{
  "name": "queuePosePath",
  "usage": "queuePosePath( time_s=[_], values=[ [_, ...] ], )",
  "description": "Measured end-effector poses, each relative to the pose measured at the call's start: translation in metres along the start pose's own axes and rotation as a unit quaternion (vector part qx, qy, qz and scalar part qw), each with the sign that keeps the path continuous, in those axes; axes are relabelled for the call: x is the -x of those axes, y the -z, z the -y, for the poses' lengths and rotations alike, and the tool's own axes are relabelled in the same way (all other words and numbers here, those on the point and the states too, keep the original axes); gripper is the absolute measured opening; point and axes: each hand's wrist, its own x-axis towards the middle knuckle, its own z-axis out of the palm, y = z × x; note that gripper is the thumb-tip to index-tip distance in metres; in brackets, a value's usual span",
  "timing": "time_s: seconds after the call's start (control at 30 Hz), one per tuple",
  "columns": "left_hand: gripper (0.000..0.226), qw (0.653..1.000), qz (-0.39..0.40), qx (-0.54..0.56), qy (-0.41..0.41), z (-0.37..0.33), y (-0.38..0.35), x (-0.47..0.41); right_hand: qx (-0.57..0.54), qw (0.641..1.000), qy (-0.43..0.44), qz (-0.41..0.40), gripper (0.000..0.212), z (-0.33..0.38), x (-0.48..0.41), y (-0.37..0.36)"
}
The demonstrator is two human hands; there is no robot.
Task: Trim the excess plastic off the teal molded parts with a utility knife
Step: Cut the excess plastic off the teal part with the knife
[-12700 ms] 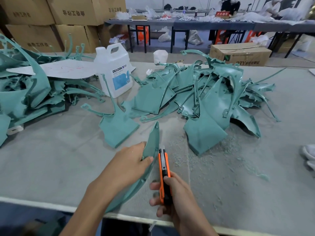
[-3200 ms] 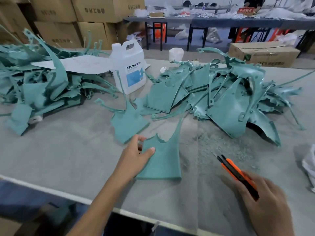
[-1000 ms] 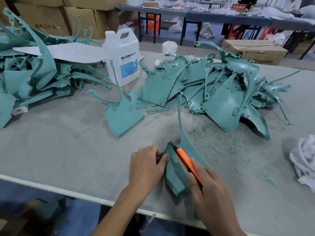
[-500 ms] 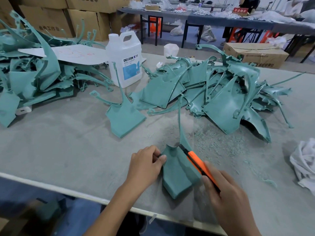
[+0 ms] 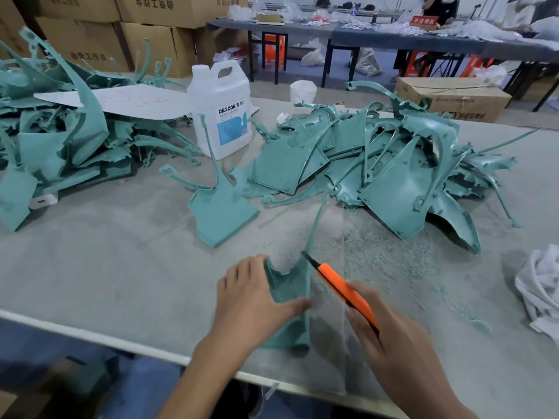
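Note:
A teal molded part [image 5: 289,285] lies near the table's front edge, its thin stem reaching up and away toward the pile. My left hand [image 5: 251,300] grips its left side, thumb laid across the flat panel. My right hand [image 5: 393,343] holds an orange utility knife [image 5: 341,285], whose black tip touches the part's right edge near the top of the panel. A second teal part [image 5: 222,211] lies flat further back. Large heaps of teal parts sit at the right [image 5: 378,164] and at the left [image 5: 60,140].
A white DEXCON jug [image 5: 222,110] stands between the heaps, with a white sheet [image 5: 121,101] on the left heap. Teal shavings [image 5: 387,252] litter the grey table [image 5: 106,267]. A white cloth [image 5: 541,285] lies at the right edge. Cardboard boxes and far tables stand behind.
The part has turned from tilted on edge to lying flatter under my left hand, whose thumb now crosses the panel. The knife has slid up along the right edge.

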Motion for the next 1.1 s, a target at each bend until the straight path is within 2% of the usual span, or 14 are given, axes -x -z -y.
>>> queuePosePath(
  time_s=[0.13, 0.23, 0.3, 0.47, 0.6, 0.73, 0.8, 0.87, 0.93, 1.03, 1.1],
  values=[
    [0.122, 0.999, -0.036, -0.019, -0.012, -0.005, -0.017, 0.004, 0.038, 0.998, 0.018, 0.054, 0.043, 0.005, -0.01, 0.0],
    [0.121, 0.998, -0.047, -0.026, -0.025, -0.001, -0.019, 0.003, 0.059, 0.996, 0.017, 0.068, 0.051, 0.004, -0.015, 0.0],
    [0.121, 0.998, -0.042, -0.034, -0.029, -0.001, -0.019, 0.004, 0.09, 0.994, 0.02, 0.064, 0.048, 0.0, -0.02, 0.001],
    [0.121, 0.998, -0.029, -0.047, -0.043, -0.003, -0.015, 0.001, 0.158, 0.983, 0.066, -0.062, 0.039, -0.014, -0.065, 0.024],
    [0.121, 0.997, -0.026, -0.054, -0.041, -0.003, -0.016, -0.001, 0.194, 0.975, 0.052, -0.096, 0.039, -0.011, -0.082, 0.034],
    [0.123, 0.998, -0.031, -0.049, -0.034, -0.001, -0.021, 0.0, 0.138, 0.986, 0.091, -0.005, 0.041, -0.007, -0.056, 0.016],
    [0.123, 0.998, -0.031, -0.044, -0.034, 0.0, -0.022, 0.0, 0.132, 0.986, 0.087, 0.058, 0.041, -0.012, -0.048, 0.017],
    [0.123, 0.998, -0.03, -0.041, -0.039, 0.0, -0.022, 0.0, 0.131, 0.983, 0.091, 0.087, 0.037, -0.017, -0.053, 0.022],
    [0.123, 0.998, -0.028, -0.036, -0.041, 0.0, -0.021, 0.001, 0.143, 0.983, 0.103, 0.054, 0.037, -0.022, -0.068, 0.031],
    [0.122, 0.999, -0.025, -0.026, -0.04, -0.001, -0.019, 0.002, 0.189, 0.977, 0.071, -0.062, 0.041, -0.028, -0.092, 0.048],
    [0.123, 0.998, -0.022, -0.028, -0.043, -0.001, -0.018, 0.002, 0.177, 0.98, 0.077, -0.053, 0.043, -0.023, -0.088, 0.043]
  ],
)
